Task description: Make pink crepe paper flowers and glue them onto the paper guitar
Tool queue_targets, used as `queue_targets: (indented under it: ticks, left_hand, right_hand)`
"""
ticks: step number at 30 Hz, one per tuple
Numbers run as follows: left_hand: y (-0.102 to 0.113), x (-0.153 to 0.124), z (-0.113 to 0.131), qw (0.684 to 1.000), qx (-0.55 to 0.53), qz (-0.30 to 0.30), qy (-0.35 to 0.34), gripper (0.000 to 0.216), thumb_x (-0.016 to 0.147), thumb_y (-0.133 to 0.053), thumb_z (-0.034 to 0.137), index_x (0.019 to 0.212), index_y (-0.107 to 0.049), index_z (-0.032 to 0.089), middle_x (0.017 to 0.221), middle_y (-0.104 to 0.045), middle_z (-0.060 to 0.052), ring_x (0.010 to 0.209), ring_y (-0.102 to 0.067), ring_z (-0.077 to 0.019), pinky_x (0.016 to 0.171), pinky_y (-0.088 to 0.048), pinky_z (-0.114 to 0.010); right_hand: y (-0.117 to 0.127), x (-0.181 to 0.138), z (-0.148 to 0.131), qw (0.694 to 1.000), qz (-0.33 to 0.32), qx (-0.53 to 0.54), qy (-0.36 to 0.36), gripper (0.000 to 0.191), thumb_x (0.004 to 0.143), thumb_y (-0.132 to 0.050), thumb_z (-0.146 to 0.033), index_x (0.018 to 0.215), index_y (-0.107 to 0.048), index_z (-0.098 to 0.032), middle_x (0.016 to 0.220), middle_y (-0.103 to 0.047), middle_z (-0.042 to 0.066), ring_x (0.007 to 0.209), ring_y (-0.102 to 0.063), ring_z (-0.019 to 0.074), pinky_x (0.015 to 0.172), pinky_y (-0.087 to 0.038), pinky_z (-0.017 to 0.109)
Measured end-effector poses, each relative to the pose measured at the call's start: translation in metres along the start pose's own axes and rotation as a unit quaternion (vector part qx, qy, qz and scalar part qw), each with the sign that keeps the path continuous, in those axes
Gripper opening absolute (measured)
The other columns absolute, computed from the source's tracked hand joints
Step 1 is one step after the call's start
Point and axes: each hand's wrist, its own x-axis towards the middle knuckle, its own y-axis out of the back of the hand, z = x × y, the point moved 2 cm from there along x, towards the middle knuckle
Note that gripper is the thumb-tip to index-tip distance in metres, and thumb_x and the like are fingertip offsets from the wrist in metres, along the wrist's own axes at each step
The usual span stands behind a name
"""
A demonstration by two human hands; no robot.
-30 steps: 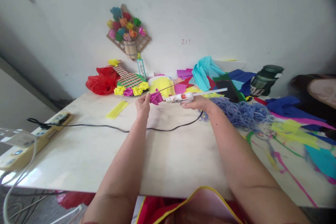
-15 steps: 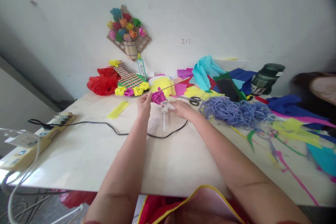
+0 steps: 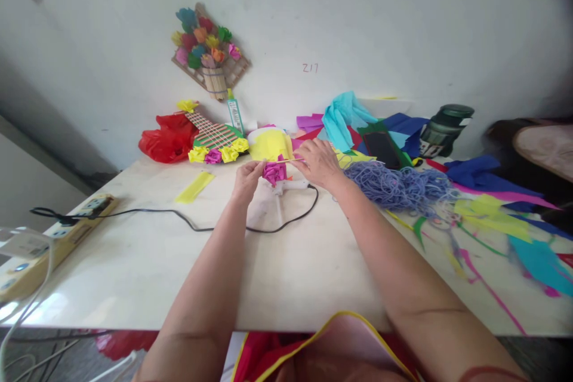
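My left hand [image 3: 249,179] is closed, its fingertips pinching a magenta crepe-paper flower [image 3: 274,173] at its left side. A thin wooden stick [image 3: 286,160] lies across the top of the flower. The fingers of my right hand [image 3: 317,161] close on the stick's right part. Just below the flower, a white glue gun [image 3: 293,185] rests on the table with its black cord [image 3: 308,215] looping leftward. Behind my hands sits a rounded piece covered in yellow paper [image 3: 270,144].
At the back left stands a guitar-shaped craft [image 3: 213,134] with paper flowers, beside a red plastic bag [image 3: 168,138]. A blue yarn pile [image 3: 398,186], a phone [image 3: 381,149] and a dark green bottle [image 3: 445,131] are on the right. A power strip [image 3: 58,245] lies at left.
My right hand has left the glue gun and moved up to grip the stick. The stick has swung from slanting upward to nearly level. The view has shifted slightly right.
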Motion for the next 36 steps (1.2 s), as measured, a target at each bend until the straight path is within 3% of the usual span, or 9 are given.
queue_targets:
  ticks: [5, 7, 15, 27, 31, 36]
  left_hand:
    - [0.000, 0.000, -0.004, 0.999, 0.023, -0.033, -0.008, 0.031, 0.072, -0.064, 0.043, 0.062, -0.063, 0.013, 0.054, -0.055, 0.000, 0.053, -0.046, -0.0097, 0.056, -0.036, -0.024]
    - [0.000, -0.001, -0.005, 0.999, 0.029, -0.043, -0.003, 0.032, 0.072, -0.064, 0.044, 0.063, -0.064, 0.013, 0.056, -0.056, 0.000, 0.054, -0.048, -0.0101, 0.057, -0.037, -0.024]
    - [-0.006, -0.004, 0.003, 0.996, -0.006, -0.086, 0.030, 0.032, 0.067, -0.069, 0.044, 0.073, -0.068, 0.012, 0.065, -0.064, -0.004, 0.061, -0.055, -0.0131, 0.063, -0.042, -0.026]
    - [-0.008, -0.005, 0.003, 0.994, -0.040, -0.093, 0.051, 0.033, 0.065, -0.071, 0.044, 0.072, -0.066, 0.012, 0.066, -0.065, -0.004, 0.060, -0.057, -0.0113, 0.064, -0.044, -0.025]
    - [-0.006, -0.006, 0.001, 0.989, -0.071, -0.114, 0.063, 0.036, 0.066, -0.071, 0.041, 0.086, -0.066, 0.012, 0.077, -0.068, -0.006, 0.067, -0.061, -0.0140, 0.066, -0.046, -0.026]
    - [-0.007, -0.008, 0.002, 0.980, -0.092, -0.160, 0.071, 0.059, 0.056, -0.080, 0.022, 0.109, -0.056, 0.014, 0.080, -0.070, -0.005, 0.068, -0.063, -0.0146, 0.068, -0.047, -0.027]
  right_hand:
    - [-0.004, -0.001, 0.004, 0.991, -0.116, 0.060, -0.041, 0.037, 0.090, -0.038, -0.042, 0.091, -0.068, -0.020, 0.088, -0.069, 0.006, 0.080, -0.058, 0.0184, 0.065, -0.033, 0.027]
    - [-0.006, -0.001, 0.004, 0.986, -0.134, 0.078, -0.053, 0.036, 0.089, -0.040, -0.042, 0.089, -0.069, -0.020, 0.084, -0.070, 0.005, 0.077, -0.059, 0.0175, 0.062, -0.033, 0.026]
    - [-0.013, 0.000, 0.001, 0.982, -0.106, 0.143, -0.058, 0.029, 0.085, -0.049, -0.034, 0.108, -0.063, -0.024, 0.087, -0.071, 0.002, 0.077, -0.062, 0.0166, 0.065, -0.037, 0.024]
    - [-0.018, 0.000, 0.000, 0.981, -0.116, 0.158, -0.010, 0.029, 0.086, -0.049, -0.025, 0.108, -0.067, -0.030, 0.109, -0.068, 0.001, 0.100, -0.062, 0.0174, 0.081, -0.045, 0.026]
    - [-0.017, 0.000, 0.000, 0.984, -0.101, 0.149, -0.003, 0.030, 0.086, -0.050, -0.022, 0.109, -0.066, -0.031, 0.109, -0.068, 0.000, 0.100, -0.062, 0.0171, 0.081, -0.045, 0.026]
    - [-0.020, 0.000, 0.001, 0.986, -0.093, 0.140, 0.010, 0.028, 0.087, -0.050, -0.024, 0.109, -0.066, -0.029, 0.106, -0.069, 0.001, 0.096, -0.062, 0.0163, 0.078, -0.045, 0.024]
